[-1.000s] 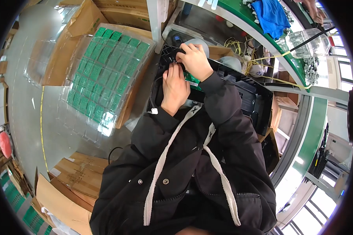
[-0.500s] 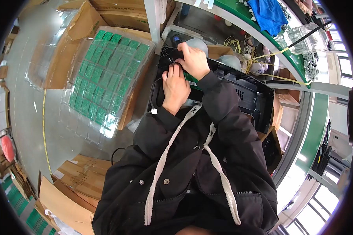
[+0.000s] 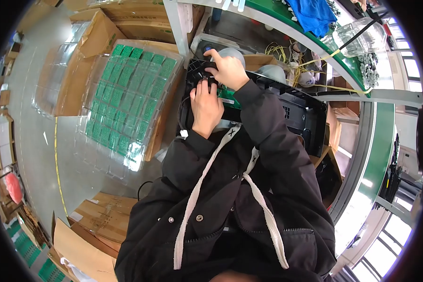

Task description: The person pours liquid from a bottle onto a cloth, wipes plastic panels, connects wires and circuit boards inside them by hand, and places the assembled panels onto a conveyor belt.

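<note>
A black plastic housing [image 3: 303, 123] lies across in front of me, with part of a green circuit board [image 3: 228, 97] showing inside it. My left hand [image 3: 207, 107] reaches over the housing's left end, its fingertips bent down on small dark parts there. What those fingertips pinch is too dark to make out. Just beyond it, my right hand [image 3: 232, 71] curls over the same end, with the thumb and index finger around something dark that I cannot name. A black cable with a white connector [image 3: 184, 133] hangs beside my left wrist.
Clear trays of green boards [image 3: 122, 94] sit on a carton at left. Cardboard boxes [image 3: 101, 211] stand lower left. A green-topped bench [image 3: 268, 10] holds a blue cloth [image 3: 312, 16] and a clear plastic container [image 3: 359, 40]. Yellow cables [image 3: 277, 49] tangle beneath it.
My right hand has shifted slightly left, and its thumb has lifted away from my left fingertips. The left fingers are a little further apart. The whole view has shifted slightly.
</note>
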A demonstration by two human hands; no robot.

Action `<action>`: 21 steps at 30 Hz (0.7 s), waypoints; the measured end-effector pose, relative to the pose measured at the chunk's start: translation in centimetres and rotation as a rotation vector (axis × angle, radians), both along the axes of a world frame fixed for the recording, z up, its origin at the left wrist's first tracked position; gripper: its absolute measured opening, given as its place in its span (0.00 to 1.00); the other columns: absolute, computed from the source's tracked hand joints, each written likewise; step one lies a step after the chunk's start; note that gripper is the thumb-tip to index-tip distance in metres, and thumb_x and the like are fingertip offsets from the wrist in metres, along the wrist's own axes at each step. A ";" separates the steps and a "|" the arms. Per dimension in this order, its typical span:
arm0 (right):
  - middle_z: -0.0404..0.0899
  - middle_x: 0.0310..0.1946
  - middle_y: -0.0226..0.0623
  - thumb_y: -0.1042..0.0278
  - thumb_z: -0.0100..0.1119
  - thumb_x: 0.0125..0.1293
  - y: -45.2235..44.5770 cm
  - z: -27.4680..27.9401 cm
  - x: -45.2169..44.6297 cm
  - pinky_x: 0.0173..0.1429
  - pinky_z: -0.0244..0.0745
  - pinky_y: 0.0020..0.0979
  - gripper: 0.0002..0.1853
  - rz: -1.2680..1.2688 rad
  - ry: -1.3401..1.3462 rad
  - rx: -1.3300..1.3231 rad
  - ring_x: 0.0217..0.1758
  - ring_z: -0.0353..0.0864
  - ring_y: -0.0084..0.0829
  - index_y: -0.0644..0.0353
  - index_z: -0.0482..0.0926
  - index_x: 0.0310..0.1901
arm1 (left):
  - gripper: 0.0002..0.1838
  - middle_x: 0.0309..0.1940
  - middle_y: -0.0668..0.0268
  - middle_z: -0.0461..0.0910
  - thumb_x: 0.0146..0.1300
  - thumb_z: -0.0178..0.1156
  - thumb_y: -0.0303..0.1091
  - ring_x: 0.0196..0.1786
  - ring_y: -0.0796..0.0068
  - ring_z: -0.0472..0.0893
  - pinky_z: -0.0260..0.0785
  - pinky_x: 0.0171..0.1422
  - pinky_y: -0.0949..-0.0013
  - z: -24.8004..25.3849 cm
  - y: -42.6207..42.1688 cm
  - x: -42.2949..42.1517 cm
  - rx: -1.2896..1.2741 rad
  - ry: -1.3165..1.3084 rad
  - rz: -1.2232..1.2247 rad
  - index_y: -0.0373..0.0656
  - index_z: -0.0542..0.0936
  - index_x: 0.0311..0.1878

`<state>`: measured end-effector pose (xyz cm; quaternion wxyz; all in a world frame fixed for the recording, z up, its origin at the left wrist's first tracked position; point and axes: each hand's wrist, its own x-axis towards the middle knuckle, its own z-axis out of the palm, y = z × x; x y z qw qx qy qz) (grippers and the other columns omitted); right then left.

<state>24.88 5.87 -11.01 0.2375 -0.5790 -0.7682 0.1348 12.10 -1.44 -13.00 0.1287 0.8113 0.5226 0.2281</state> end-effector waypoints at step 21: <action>0.77 0.20 0.46 0.58 0.64 0.50 -16.4 4.7 21.2 0.34 0.75 0.43 0.12 0.014 -0.470 -0.209 0.27 0.79 0.46 0.58 0.81 0.29 | 0.20 0.58 0.54 0.66 0.53 0.56 0.29 0.64 0.56 0.64 0.51 0.66 0.51 1.6 -1.2 1.0 0.133 0.004 -0.070 0.35 0.70 0.50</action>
